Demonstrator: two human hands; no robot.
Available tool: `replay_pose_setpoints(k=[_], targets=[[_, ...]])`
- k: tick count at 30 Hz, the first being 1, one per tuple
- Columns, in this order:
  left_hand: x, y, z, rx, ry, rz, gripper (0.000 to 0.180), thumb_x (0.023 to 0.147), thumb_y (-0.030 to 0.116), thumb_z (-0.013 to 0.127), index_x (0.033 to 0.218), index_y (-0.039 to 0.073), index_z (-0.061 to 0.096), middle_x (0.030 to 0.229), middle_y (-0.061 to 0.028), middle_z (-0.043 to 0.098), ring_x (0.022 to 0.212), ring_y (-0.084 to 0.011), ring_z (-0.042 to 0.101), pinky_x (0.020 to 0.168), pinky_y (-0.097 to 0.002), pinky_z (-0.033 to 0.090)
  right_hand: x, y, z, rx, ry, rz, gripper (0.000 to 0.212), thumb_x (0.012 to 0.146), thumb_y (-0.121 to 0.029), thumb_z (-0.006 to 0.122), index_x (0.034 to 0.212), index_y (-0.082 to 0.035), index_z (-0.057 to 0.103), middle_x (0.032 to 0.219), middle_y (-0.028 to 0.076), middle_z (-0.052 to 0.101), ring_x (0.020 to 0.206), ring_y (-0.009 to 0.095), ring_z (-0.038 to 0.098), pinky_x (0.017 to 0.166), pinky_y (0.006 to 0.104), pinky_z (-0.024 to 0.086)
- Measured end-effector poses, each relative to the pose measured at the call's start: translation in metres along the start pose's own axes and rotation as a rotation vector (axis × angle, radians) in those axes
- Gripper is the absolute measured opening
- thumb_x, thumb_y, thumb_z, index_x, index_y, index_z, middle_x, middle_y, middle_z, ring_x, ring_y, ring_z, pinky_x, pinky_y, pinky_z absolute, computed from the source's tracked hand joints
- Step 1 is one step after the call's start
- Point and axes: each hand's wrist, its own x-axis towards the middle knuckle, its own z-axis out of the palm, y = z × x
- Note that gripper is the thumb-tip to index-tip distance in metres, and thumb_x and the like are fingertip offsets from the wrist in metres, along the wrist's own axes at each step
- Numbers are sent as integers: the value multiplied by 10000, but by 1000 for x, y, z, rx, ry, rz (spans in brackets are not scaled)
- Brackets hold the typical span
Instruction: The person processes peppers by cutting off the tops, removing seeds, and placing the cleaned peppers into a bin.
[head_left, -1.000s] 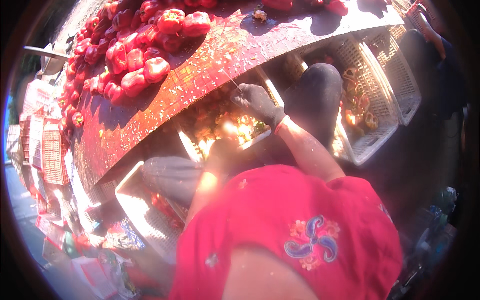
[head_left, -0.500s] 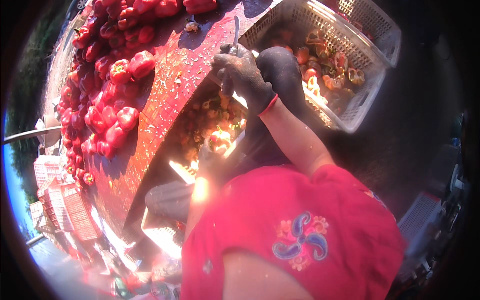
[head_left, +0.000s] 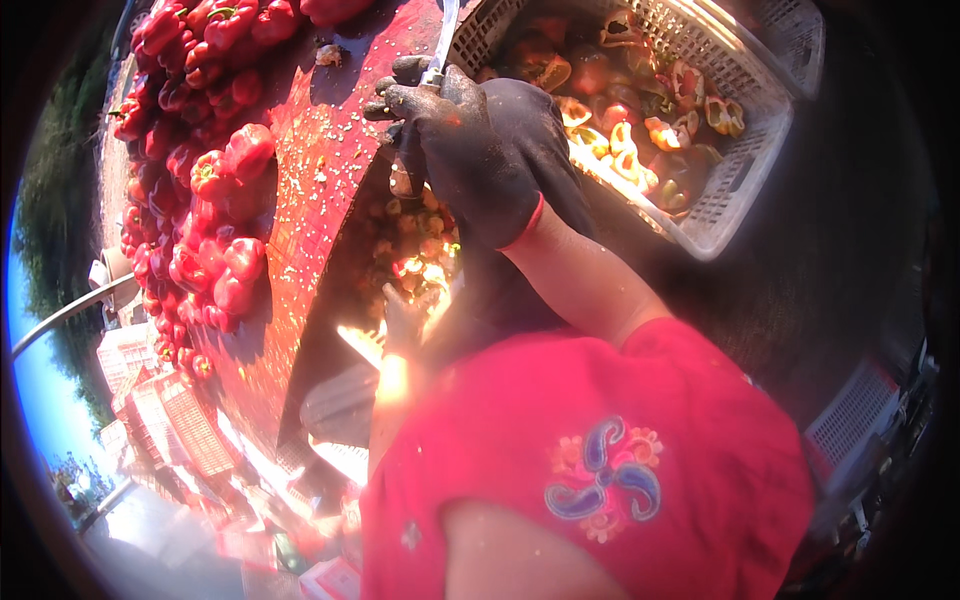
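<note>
Red peppers lie far left on a red table; a dark glove; red shirt bearing a blue-orange swirl; white basket.

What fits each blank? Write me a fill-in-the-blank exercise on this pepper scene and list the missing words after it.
1. The right hand wears a dark ____.
2. That hand grips the handle of a ____, blade pointing away from the person.
3. The whole peppers heaped on the table are ____.
4. The cut pepper pieces lie in a white plastic ____.

Missing words: glove; knife; red; basket.
</note>
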Motion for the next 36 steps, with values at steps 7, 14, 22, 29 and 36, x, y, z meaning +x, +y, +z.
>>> replay_pose_setpoints(k=[7,14,22,29,36], targets=[[30,-39,34,739,52,-10,464,765,452,652,1108,144,591,1030,-244,482,981,-420,504,838,-451,426,1,-6,7,-188,39,41,327,830,-68,572,1119,0,434,957,152,563,671,173,583,455,217,443],[25,73,47,571,-45,-261,544,771,460,607,1136,61,547,1083,-263,521,1033,-386,510,835,-444,432,20,14,26,-246,123,227,416,834,-97,584,1192,28,413,1028,137,559,711,161,584,611,260,497],[47,54,71,454,-144,-124,536,777,465,594,1124,59,552,1078,-255,531,1034,-385,515,841,-450,433,37,31,20,-399,211,258,429,845,-102,563,1215,34,394,1037,130,559,759,155,583,612,237,484],[55,48,70,387,-146,-64,530,782,469,583,1114,57,555,1073,-248,540,1034,-384,519,846,-456,433,40,42,29,-410,191,268,441,855,-107,545,1236,40,378,1044,125,560,800,150,582,613,217,474],[56,44,68,307,-154,-27,525,787,472,571,1103,54,559,1069,-241,549,1035,-383,523,851,-461,434,16,43,20,-438,-7,251,440,873,-131,528,1248,47,382,1016,110,575,757,124,583,536,195,456]])
